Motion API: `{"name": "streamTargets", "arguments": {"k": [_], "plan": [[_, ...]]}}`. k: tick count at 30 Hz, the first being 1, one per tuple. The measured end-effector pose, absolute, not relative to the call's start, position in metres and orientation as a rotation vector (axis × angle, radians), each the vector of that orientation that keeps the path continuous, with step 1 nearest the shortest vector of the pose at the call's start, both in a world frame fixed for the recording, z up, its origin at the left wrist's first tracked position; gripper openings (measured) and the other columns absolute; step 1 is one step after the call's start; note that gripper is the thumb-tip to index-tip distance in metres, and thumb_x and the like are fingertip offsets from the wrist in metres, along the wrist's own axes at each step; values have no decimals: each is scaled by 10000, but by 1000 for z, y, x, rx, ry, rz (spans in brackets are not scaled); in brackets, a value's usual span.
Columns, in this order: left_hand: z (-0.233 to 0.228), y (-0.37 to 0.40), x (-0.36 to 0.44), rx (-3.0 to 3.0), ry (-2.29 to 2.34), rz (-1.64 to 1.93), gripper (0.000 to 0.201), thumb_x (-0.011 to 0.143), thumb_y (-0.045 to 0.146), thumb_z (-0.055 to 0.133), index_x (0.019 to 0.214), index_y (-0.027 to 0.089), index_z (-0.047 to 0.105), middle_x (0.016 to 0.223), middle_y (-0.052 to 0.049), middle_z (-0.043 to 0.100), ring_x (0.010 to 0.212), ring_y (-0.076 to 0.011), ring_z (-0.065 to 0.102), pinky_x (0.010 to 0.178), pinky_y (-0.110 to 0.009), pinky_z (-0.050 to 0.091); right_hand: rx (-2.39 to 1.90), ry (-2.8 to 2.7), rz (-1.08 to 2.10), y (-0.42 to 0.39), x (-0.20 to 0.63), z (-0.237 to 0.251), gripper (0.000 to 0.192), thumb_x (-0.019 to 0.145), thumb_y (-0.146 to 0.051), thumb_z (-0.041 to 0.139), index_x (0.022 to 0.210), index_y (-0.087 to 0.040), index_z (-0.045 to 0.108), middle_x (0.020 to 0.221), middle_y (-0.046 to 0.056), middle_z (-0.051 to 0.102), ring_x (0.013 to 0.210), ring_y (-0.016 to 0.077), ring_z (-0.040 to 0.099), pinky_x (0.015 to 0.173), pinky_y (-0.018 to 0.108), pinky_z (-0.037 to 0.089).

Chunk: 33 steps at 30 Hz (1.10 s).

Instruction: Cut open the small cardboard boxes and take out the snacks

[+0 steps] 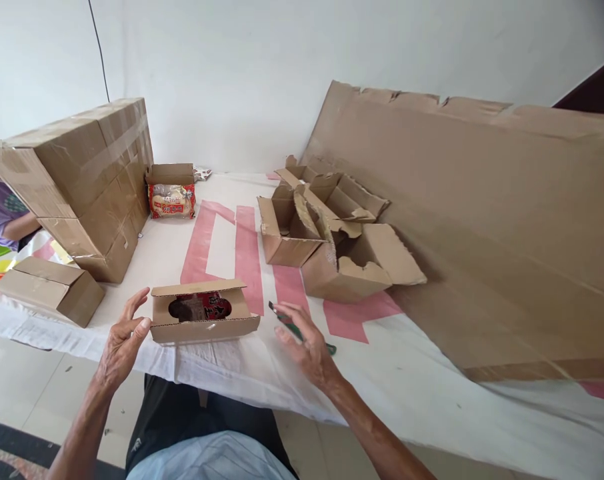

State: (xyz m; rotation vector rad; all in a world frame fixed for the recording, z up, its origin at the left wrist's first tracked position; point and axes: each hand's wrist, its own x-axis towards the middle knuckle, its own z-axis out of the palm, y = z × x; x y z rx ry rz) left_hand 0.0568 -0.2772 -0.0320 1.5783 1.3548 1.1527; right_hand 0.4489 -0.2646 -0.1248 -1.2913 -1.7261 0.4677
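Note:
A small cardboard box (205,312) with a round window showing red packaging lies on the white-covered table (422,373) near its front edge. My left hand (122,337) is open, its thumb touching the box's left end. My right hand (305,340) hovers open just right of the box, fingers spread, over a green-handled tool (302,331) lying on the cloth. Neither hand grips anything.
A large taped carton (82,180) stands at the left, a flat closed box (49,289) before it. A small box with a food packet (172,193) sits behind. Several open empty boxes (332,233) cluster mid-table. A big cardboard sheet (507,233) leans at right. A person's arm (12,223) shows far left.

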Motion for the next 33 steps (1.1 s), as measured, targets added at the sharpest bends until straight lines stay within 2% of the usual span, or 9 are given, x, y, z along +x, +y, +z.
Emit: {"name": "streamTargets", "arguments": {"k": [3, 6, 9, 12, 18, 22, 27, 30, 33], "plan": [[-29, -276, 57, 1602, 1358, 1112, 478, 980, 625, 642, 730, 245, 791, 1716, -40, 441, 1559, -445, 404, 1276, -664, 339, -1107, -1758, 543, -269, 419, -94, 363, 1023, -379, 597, 1366, -271, 647, 1297, 113, 690, 1136, 283, 704, 934, 436, 625], [-25, -276, 55, 1629, 1351, 1052, 487, 971, 636, 642, 724, 248, 800, 1729, -32, 422, 1560, -463, 400, 1267, -658, 361, -1012, -1783, 519, -271, 404, -78, 261, 1002, -308, 653, 1258, -274, 689, 1238, 99, 732, 1120, 272, 723, 944, 431, 624], [-21, -276, 51, 1627, 1319, 987, 404, 920, 658, 700, 959, 292, 868, 1737, -49, 410, 1544, -470, 428, 1206, -624, 467, -979, -1785, 516, -271, 401, -75, 136, 1003, -246, 658, 1121, -275, 721, 1179, 88, 760, 1072, 257, 749, 947, 440, 628], [-19, -273, 45, 1599, 1263, 937, 519, 844, 642, 795, 1266, 341, 814, 1750, -72, 385, 1498, -443, 501, 1101, -540, 586, -965, -1768, 526, -273, 404, -77, 95, 996, -226, 666, 1042, -274, 735, 1181, 94, 769, 1062, 261, 764, 910, 442, 644], [-16, -256, 35, 1617, 1148, 845, 801, 735, 649, 892, 1468, 409, 677, 1781, -73, 318, 1550, -441, 442, 1129, -579, 555, -991, -1760, 455, -276, 404, -79, 89, 1002, -267, 666, 968, -269, 748, 1160, 111, 793, 1003, 270, 784, 882, 460, 666], [-14, -245, 29, 1634, 1108, 767, 919, 693, 700, 902, 1516, 391, 634, 1779, -91, 317, 1588, -449, 379, 1146, -582, 534, -999, -1741, 417, -274, 400, -77, 107, 1010, -244, 648, 988, -274, 749, 1093, 99, 811, 988, 272, 794, 880, 457, 670], [-16, -234, 35, 1595, 1218, 806, 621, 913, 700, 692, 1410, 329, 732, 1664, -107, 504, 1560, -410, 431, 1062, -471, 600, -1019, -1705, 359, -272, 396, -80, 162, 984, -214, 676, 1120, -273, 740, 1046, 75, 828, 1021, 277, 800, 913, 448, 663], [-20, -229, 43, 1664, 1300, 801, 642, 841, 632, 804, 1394, 315, 729, 1600, -120, 550, 1485, -396, 518, 1003, -434, 620, -1049, -1686, 369, -275, 394, -80, 190, 977, -209, 674, 1147, -276, 724, 1106, 81, 826, 1017, 270, 798, 913, 442, 658], [-24, -225, 46, 1726, 1326, 772, 766, 735, 621, 893, 1412, 321, 699, 1579, -126, 542, 1427, -390, 564, 988, -443, 613, -975, -1700, 394, -278, 392, -76, 186, 991, -144, 630, 1091, -284, 701, 1030, 63, 819, 1031, 256, 793, 929, 436, 647]]}}
